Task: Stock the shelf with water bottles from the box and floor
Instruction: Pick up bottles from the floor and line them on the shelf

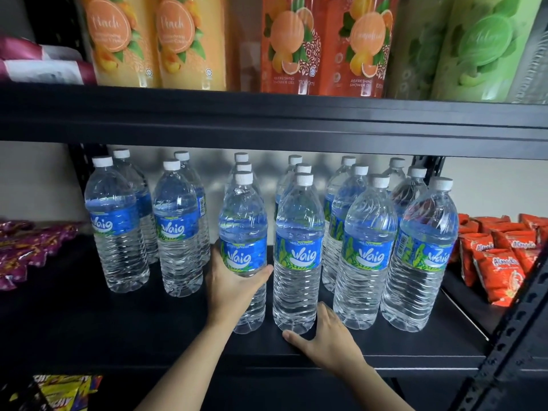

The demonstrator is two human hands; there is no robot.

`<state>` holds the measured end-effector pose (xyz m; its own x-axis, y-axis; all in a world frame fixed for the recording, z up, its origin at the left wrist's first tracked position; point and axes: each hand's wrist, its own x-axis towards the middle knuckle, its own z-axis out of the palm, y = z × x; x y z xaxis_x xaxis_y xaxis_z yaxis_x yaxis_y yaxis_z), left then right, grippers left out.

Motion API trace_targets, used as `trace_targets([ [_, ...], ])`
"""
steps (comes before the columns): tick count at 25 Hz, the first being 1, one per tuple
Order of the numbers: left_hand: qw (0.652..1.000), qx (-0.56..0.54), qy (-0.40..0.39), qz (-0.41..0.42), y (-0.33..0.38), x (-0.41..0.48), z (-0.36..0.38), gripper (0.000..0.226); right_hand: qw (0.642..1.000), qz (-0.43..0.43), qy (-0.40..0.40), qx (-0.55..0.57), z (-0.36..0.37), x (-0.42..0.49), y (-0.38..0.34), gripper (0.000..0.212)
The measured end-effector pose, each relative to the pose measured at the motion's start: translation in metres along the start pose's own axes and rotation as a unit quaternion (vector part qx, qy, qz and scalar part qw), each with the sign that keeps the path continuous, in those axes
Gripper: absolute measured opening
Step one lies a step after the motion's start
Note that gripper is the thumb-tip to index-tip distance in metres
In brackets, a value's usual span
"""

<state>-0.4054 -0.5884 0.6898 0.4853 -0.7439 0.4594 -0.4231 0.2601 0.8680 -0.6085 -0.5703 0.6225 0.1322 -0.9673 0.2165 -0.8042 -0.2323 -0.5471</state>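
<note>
Here the left hand [237,284] clasps a full water bottle [243,221] — right hand [324,342] slack on the shelf [118,327]. Snack packets [501,262] flank the rows.

water bottles [298,232] 16 | shower gel bottles [284,46] 6 | hands [234,283] 2

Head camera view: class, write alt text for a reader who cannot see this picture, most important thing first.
A person's left hand grips a Waig water bottle standing on a black shelf, while the right hand rests at the base of the next bottle. Rows of water bottles stand around them; shower gel bottles fill the shelf above.
</note>
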Motion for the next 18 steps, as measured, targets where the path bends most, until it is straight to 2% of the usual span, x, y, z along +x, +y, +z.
trace_targets([
  [5,1.0,-0.011,-0.007,-0.026,-0.013,-0.015,0.002,0.099,1.0,0.013,-0.002,0.011,-0.003,-0.001,-0.002,0.068],
  [13,0.997,-0.022,0.006,-0.078,-0.016,-0.023,0.005,0.083,1.0,0.021,-0.014,0.017,-0.004,-0.001,-0.003,0.06],
  [16,0.996,-0.027,0.002,-0.083,-0.016,-0.024,0.006,0.087,0.999,0.023,-0.015,0.02,-0.002,-0.001,-0.001,0.065],
  [18,0.996,-0.024,-0.007,-0.082,-0.017,-0.024,0.004,0.089,1.0,0.017,-0.014,0.019,-0.002,-0.001,-0.001,0.079],
])
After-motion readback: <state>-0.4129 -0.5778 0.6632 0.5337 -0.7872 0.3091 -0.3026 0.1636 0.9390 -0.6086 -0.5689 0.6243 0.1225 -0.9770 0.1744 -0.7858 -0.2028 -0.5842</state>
